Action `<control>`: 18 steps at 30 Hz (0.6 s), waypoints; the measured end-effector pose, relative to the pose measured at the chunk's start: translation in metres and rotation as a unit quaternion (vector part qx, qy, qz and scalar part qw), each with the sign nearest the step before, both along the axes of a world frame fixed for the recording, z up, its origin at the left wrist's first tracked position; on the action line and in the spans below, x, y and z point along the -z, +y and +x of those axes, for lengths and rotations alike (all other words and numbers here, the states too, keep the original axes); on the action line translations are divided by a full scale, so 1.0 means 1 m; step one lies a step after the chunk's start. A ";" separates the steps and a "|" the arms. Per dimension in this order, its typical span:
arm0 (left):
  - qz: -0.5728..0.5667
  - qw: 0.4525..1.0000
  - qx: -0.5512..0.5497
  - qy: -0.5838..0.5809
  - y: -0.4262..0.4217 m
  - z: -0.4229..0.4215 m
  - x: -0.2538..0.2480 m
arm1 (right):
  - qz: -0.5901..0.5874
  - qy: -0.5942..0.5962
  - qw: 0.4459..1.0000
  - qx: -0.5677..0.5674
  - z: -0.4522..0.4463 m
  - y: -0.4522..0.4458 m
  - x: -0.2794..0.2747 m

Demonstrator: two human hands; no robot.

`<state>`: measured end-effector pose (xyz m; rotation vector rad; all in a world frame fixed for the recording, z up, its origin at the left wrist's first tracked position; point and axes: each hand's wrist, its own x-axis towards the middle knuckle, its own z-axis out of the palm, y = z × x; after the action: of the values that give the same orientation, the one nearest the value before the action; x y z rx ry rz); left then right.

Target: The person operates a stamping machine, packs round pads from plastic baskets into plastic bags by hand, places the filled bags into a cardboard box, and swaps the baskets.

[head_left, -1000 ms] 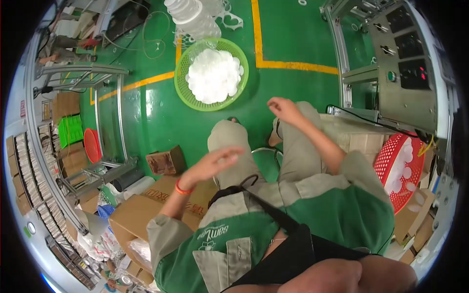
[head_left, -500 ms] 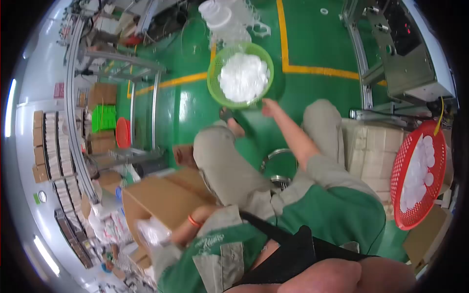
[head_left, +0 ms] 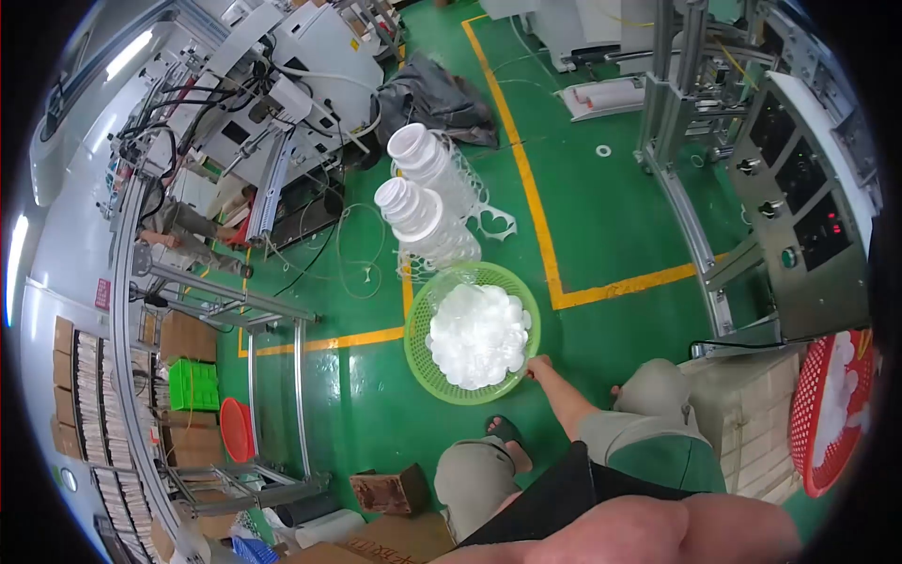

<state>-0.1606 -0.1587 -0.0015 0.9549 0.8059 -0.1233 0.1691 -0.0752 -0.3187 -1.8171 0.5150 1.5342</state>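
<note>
A round light-green plastic basket (head_left: 422, 377) stands on the green floor, heaped with white translucent discs (head_left: 477, 336). My right hand (head_left: 538, 367) reaches down to the basket's right side, its fingers closed at the rim. The finger detail is small, but the hand touches the rim. My left hand is out of sight. Just beyond the basket are stacks of white round plastic pieces (head_left: 413, 211) and perforated white sheet scraps (head_left: 493, 221).
A red basket (head_left: 816, 414) of white discs sits on the right, beside a control cabinet (head_left: 799, 202). Metal frames (head_left: 301, 404) stand at left, near a green crate (head_left: 194, 384). A cardboard box (head_left: 399, 540) lies at the bottom. Another person (head_left: 183, 235) is at far left.
My view has tilted up, so the basket appears lower and more machinery shows. My left hand, earlier by the cardboard box, has left the view. My right hand stays at the basket's rim.
</note>
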 end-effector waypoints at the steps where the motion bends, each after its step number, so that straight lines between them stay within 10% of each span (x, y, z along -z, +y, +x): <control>1: 0.005 1.000 0.009 0.000 0.004 0.001 0.002 | 0.041 -0.040 0.998 0.028 0.005 -0.003 -0.004; 4: 0.024 0.999 0.028 -0.002 0.013 -0.004 0.011 | 0.081 -0.004 0.983 0.165 0.025 -0.010 -0.081; 8: -0.066 0.998 -0.017 -0.011 0.038 -0.019 0.023 | 0.195 -0.214 0.903 0.316 0.000 0.021 0.021; 11: -0.043 0.992 -0.067 -0.097 -0.003 -0.059 0.020 | -0.038 -0.307 0.945 0.107 -0.006 0.004 0.077; 13: -0.032 0.990 -0.102 -0.097 -0.004 -0.051 -0.012 | 0.056 -0.135 0.962 0.233 -0.019 0.002 -0.014; 14: -0.044 0.986 -0.108 -0.123 0.003 -0.044 -0.019 | 0.262 -0.052 0.903 0.336 -0.025 0.009 0.032; 18: -0.012 0.993 -0.091 -0.076 0.032 -0.018 -0.050 | 0.115 -0.174 0.962 0.175 0.003 0.026 -0.044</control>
<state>-0.1790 -0.1269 0.0486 0.8530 0.7443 0.0972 0.1720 -0.0496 -0.2746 -1.6611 0.4370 0.9674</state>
